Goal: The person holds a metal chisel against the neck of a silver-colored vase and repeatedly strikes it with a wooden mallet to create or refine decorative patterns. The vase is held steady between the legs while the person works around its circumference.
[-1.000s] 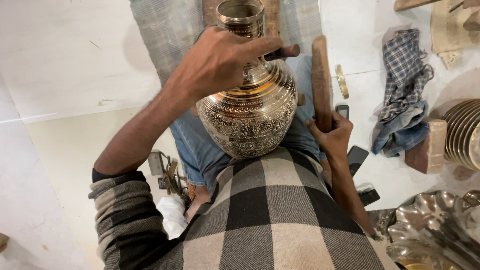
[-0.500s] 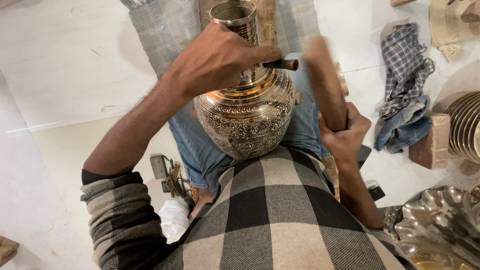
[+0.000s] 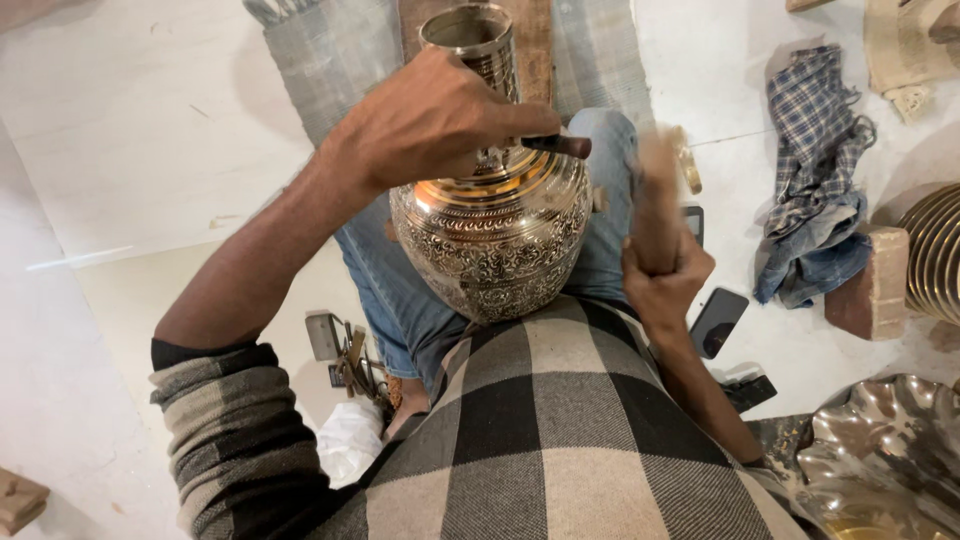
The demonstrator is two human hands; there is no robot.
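Head view, looking straight down: the fingers of the left hand (image 3: pixel 435 125) are pressed together around a dark slim tool (image 3: pixel 558 146), a punch or chisel by the look of it, whose free end juts out to the right past the knuckles. Its working end is hidden under the hand, so I cannot tell whether it touches metal. The tool's long axis runs left to right, lying across the shoulder of the engraved brass vase (image 3: pixel 492 232), just below the neck. The vase itself rests in the person's lap, between the jeans-clad legs, with its long axis pointing away from the body and its open mouth at the far end.

The right hand (image 3: pixel 662 282) is curled shut around the lower end of a wooden mallet (image 3: pixel 657 205), which stands upright and motion-blurred just right of the vase. The tool's jutting end lies up and to the left of the mallet head, near but apart. The left hand is the nearer one to the vase, right over it.

The left forearm reaches diagonally from the striped sleeve; the right forearm runs along the checked garment. A checked cloth (image 3: pixel 815 170) lies on the floor, well to the right.
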